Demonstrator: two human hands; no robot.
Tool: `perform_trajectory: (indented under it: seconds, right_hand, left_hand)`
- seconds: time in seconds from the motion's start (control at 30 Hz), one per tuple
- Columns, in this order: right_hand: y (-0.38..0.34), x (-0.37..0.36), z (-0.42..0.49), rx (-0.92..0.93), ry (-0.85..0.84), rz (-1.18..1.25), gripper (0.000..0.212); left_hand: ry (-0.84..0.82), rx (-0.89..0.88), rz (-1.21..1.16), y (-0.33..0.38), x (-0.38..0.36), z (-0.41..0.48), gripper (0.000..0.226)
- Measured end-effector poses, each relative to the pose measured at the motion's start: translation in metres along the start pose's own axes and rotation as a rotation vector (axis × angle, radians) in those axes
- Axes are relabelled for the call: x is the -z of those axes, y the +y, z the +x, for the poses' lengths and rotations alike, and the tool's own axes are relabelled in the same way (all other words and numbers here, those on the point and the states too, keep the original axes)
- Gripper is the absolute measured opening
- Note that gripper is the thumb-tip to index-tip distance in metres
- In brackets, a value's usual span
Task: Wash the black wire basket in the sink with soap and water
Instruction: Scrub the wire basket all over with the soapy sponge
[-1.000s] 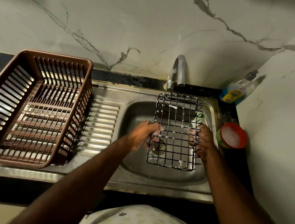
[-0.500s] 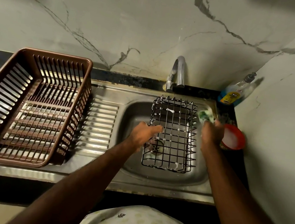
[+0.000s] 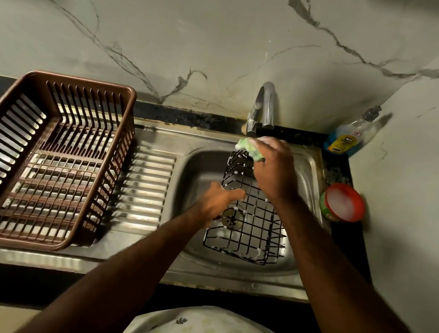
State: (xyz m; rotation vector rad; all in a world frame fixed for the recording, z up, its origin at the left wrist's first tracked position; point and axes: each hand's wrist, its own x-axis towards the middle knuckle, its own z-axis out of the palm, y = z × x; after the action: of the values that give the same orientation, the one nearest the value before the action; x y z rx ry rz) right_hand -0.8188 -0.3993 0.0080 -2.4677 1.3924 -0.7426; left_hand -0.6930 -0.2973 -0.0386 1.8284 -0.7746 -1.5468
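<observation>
A view from above of a kitchen counter with a steel sink [image 3: 202, 164] at its middle. Left of the sink, a brown slatted plastic dish rack [image 3: 85, 83] sits on the ribbed steel drainboard [image 3: 147, 185].

Inside the sink, a black wire basket [image 3: 255, 234] stands tilted, its far end raised toward the back of the sink and its near end low at the front. White suds dot its wires. The round drain strainer [image 3: 231, 219] shows through its grid.

The left hand [image 3: 218, 202] reaches into the sink and grips the basket's left side, fingers curled onto the wires.

A chrome faucet [image 3: 266, 103] rises behind the sink. Just below its spout, the right hand [image 3: 277, 170] clutches a soapy green sponge [image 3: 251, 148] against the basket's raised far edge.

Right of the sink, a pump bottle of blue dish liquid [image 3: 347, 137] stands at the back corner, and a round red-rimmed tub [image 3: 345, 202] of white soap sits nearer.
</observation>
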Motion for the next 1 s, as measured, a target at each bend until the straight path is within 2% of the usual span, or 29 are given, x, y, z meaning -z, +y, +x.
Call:
perform_trajectory:
  seconds: [0.07,0.17,0.3,0.47,0.57,0.67,0.73,0.83,0.87,0.93,1.0]
  right_hand:
    - [-0.009,-0.001,-0.003,0.01,-0.102,-0.008,0.049]
    - [-0.02,0.0,-0.023,0.014,-0.173,0.033,0.046]
    - [-0.024,0.004,-0.039,-0.002,-0.228,0.154,0.048]
    - [-0.008,0.006,-0.014,-0.056,-0.102,0.004,0.042]
    - [-0.003,0.011,-0.004,-0.065,-0.06,-0.043,0.044]
    - [-0.009,0.013,-0.013,-0.065,-0.128,-0.031,0.044]
    - [-0.014,0.014,-0.027,-0.062,-0.21,0.018,0.041]
    - [-0.023,0.016,-0.05,-0.089,-0.256,0.128,0.036]
    - [-0.025,0.016,-0.057,-0.109,-0.246,0.145,0.035]
    - [-0.028,0.017,-0.068,-0.145,-0.228,0.146,0.032]
    - [-0.028,0.019,-0.072,-0.156,-0.227,0.13,0.023]
  left_hand:
    - [0.001,-0.038,0.003,0.005,0.001,0.0,0.08]
    - [0.003,-0.075,-0.034,0.011,0.005,-0.004,0.099]
    - [0.018,-0.137,-0.052,0.009,0.009,0.002,0.067]
    - [-0.017,-0.054,-0.091,0.01,-0.002,-0.008,0.102]
    - [-0.057,-0.043,-0.139,0.014,-0.007,-0.013,0.105]
    - [-0.043,-0.054,-0.186,0.014,-0.006,-0.009,0.103]
    - [-0.021,-0.035,-0.212,0.016,-0.003,-0.009,0.091]
    - [0.01,-0.034,-0.257,0.017,0.0,-0.004,0.043]
    - [0.022,-0.037,-0.254,0.016,0.001,-0.001,0.039]
    - [0.037,-0.025,-0.266,0.016,0.001,0.004,0.051]
    - [0.053,-0.04,-0.295,0.016,-0.001,0.005,0.039]
